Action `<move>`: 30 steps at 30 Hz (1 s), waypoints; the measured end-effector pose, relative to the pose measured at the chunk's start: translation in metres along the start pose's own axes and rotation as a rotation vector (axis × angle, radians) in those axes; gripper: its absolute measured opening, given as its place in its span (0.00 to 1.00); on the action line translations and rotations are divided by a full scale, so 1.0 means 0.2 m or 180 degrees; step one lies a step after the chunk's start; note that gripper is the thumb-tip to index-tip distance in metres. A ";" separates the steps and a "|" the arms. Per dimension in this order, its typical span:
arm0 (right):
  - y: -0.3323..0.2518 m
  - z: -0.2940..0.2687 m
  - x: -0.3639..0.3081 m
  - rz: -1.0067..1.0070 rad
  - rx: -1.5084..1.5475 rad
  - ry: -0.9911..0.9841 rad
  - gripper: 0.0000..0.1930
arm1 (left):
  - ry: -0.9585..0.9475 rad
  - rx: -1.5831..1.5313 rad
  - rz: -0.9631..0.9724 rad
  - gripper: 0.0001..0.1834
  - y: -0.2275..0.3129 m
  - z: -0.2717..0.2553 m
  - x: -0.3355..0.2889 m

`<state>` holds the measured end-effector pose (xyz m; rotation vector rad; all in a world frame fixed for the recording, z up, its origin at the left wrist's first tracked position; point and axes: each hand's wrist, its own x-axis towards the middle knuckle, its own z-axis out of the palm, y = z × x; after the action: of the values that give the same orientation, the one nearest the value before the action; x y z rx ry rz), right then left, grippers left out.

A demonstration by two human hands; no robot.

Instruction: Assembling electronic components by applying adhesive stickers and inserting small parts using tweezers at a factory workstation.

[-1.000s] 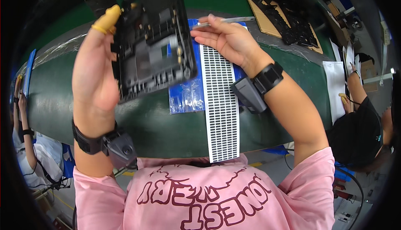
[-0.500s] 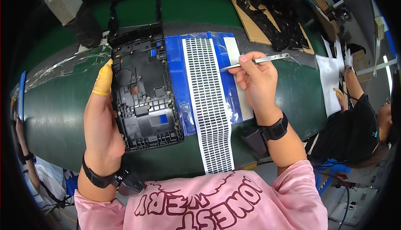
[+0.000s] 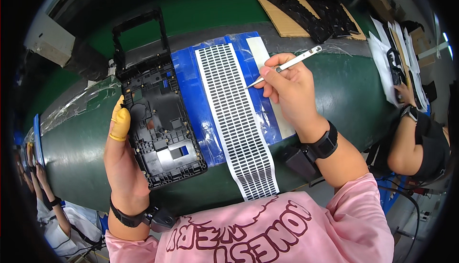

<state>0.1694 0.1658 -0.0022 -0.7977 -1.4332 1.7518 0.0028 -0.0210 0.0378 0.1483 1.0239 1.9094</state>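
My left hand [image 3: 125,160] holds a black plastic housing [image 3: 165,129] by its left side, a yellow finger cot on the thumb. The housing has ribs, small brass-coloured inserts and an open rectangular frame at its far end. Beside it, a long white sheet of small black rectangular stickers [image 3: 234,100] lies over a blue mat [image 3: 189,79] and hangs toward me. In my right hand [image 3: 291,86], pinched between thumb and fingers, are metal tweezers [image 3: 299,58]. Their tips are at the sheet's right edge; whether they grip a sticker is too small to tell.
More black plastic parts [image 3: 313,17] lie on a cardboard sheet [image 3: 272,12] at the far right of the green table [image 3: 344,86]. A grey-white box [image 3: 50,38] stands far left. Co-workers' arms show at left and right, with white sheets [image 3: 382,62] near the right one.
The tweezer tips have moved from beside the sheet onto its right edge. My view has shifted, and the housing, still in my left hand, sits nearer me. At right, the co-worker's arm has changed position.
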 end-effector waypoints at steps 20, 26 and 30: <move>-0.10 0.03 -0.05 0.0121 0.0350 -0.0184 0.08 | -0.0080 0.0019 0.0119 0.19 -0.04 0.00 0.04; -0.32 0.21 -0.28 -0.0068 0.0509 -0.0875 0.11 | -0.0562 -0.0195 -0.0161 0.23 -0.08 0.12 -0.04; -0.28 0.29 -0.36 -0.0394 0.0571 -0.0985 0.12 | -0.0888 -0.0165 -0.0103 0.28 -0.09 0.16 -0.09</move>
<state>0.1686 0.0817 0.0657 -0.3463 -1.4598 1.9345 0.0408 -0.0131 0.0509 0.3555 0.7843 1.8229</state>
